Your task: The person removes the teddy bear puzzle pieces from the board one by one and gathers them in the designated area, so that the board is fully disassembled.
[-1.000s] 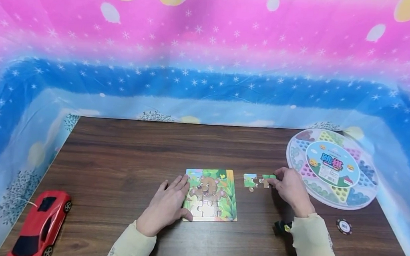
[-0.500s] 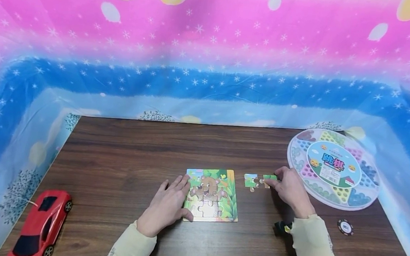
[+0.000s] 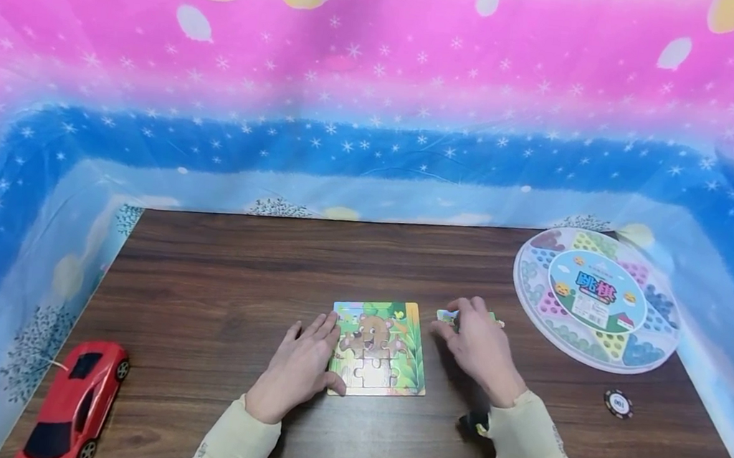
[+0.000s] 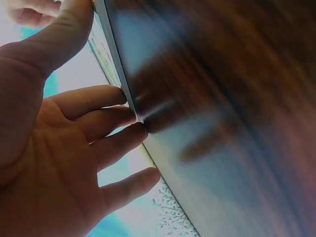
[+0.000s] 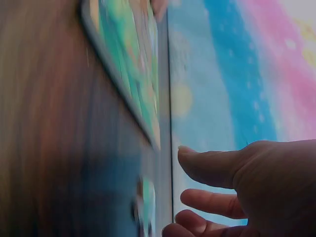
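A square jigsaw puzzle (image 3: 378,348) with a bear picture lies mid-table. My left hand (image 3: 299,367) rests along its left side, fingers straight and spread, thumb at the lower left corner; the left wrist view shows the fingertips at the tabletop. To the puzzle's right, my right hand (image 3: 477,345) reaches over loose puzzle pieces (image 3: 444,314), mostly hidden behind its fingers. In the right wrist view the thumb (image 5: 210,165) stands apart from the loosely bent fingers, with nothing between them. A blurred loose piece (image 5: 144,205) lies beyond the fingertips there.
A round Chinese checkers box (image 3: 596,299) lies at the back right. In front of it is a poker chip (image 3: 618,404). A red toy car (image 3: 75,401) stands at the left table edge. A small black object (image 3: 473,424) shows beside the right cuff. Printed cloth (image 3: 373,150) surrounds the table.
My right hand has left the right-hand loose piece and moved left over the pieces, toward the puzzle. My left hand stays in place on the puzzle's left side.
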The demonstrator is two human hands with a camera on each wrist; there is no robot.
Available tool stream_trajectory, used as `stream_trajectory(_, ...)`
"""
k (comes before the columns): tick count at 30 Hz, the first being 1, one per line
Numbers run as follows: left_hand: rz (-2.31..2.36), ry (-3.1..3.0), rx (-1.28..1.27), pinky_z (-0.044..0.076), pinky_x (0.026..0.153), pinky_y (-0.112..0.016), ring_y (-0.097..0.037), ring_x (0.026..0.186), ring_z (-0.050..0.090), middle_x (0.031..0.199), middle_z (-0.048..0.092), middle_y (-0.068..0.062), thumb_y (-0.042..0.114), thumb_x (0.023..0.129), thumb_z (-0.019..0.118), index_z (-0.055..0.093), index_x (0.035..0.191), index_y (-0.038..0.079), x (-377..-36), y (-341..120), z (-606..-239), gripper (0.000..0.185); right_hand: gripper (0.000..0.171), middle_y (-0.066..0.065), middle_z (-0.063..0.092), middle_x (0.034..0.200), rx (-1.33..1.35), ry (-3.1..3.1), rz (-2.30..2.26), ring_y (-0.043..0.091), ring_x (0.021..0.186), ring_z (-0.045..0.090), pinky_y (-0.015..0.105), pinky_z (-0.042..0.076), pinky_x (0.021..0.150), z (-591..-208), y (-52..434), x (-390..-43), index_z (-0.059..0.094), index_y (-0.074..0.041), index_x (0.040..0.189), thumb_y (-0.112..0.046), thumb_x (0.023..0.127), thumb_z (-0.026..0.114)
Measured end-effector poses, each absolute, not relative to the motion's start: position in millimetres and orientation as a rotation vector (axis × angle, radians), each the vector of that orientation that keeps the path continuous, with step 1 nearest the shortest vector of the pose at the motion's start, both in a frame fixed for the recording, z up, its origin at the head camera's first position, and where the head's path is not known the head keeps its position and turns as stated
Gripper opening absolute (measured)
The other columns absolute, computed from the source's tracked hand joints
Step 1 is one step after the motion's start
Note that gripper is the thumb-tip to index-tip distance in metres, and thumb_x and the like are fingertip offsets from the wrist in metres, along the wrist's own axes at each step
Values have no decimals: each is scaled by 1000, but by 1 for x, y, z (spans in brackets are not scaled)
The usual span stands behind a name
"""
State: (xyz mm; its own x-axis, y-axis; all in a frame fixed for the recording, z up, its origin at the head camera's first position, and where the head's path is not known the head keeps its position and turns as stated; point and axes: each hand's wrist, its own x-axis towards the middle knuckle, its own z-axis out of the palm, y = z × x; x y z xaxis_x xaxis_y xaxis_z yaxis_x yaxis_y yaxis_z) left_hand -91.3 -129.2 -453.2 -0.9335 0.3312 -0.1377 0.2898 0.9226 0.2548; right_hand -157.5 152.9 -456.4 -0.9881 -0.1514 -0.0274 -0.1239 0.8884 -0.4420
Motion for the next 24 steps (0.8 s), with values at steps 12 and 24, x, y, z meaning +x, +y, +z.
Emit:
stream_trajectory(12,344,2920,484,30,107,-61,-34,137,38,150,39,-19,52,62,79,52,137,-4,-91,-128,-453,97,39,3,51,94,-477,2882,-798,11,64,47,28,42,54,-463,110,-152,64,-9,118,-34,90,70)
stream_trajectory(24,344,2927,484,30,106,-61,-34,137,38,150,39,-20,52,62,79,52,137,-4,-90,-129,-453,98,53,3,42,88,-700,2914,-555,15,65,40,26,37,47,-469,106,-163,61,-10,128,-36,84,75)
